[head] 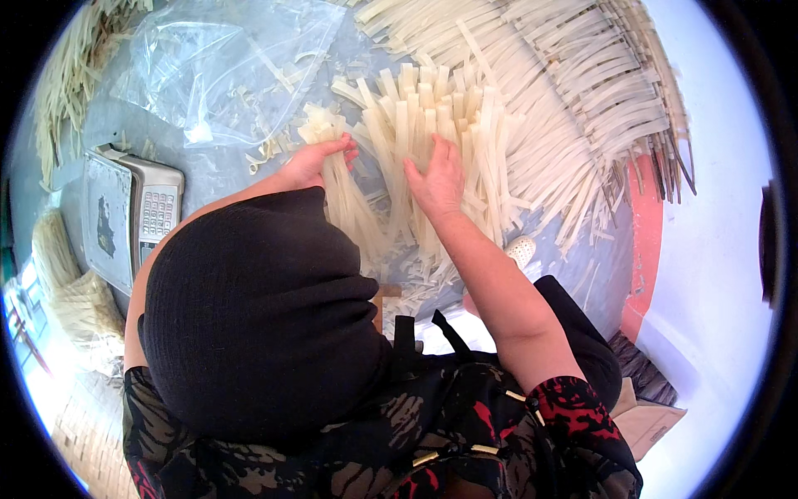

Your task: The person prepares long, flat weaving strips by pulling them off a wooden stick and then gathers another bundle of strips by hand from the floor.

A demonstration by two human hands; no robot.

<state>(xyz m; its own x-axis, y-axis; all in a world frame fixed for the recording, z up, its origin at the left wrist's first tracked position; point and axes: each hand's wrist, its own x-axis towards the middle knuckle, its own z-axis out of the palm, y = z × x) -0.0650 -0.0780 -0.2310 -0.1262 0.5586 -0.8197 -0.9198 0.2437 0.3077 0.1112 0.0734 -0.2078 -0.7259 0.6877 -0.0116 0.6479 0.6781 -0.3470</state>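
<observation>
My left hand (318,161) is closed around the upper part of a bundle of pale, translucent flat noodle strips (349,199). The bundle's folded tops stick up above my thumb, and its loose ends hang down to the right. Against a large heap of similar noodle strips (430,115) lies my right hand (441,181), its thumb spread from the fingers and nothing visibly gripped. Many strips in that heap stand in upright loops. Part of my left wrist and forearm is hidden behind black head cloth (262,299).
Rows of noodles (561,81) on thin sticks lie at the upper right, by a wall (711,218). A clear plastic bag (206,68) with scraps is at upper left. A digital scale (109,218) and bagged noodles (81,299) sit left. A slipper (521,251) shows beyond my right forearm.
</observation>
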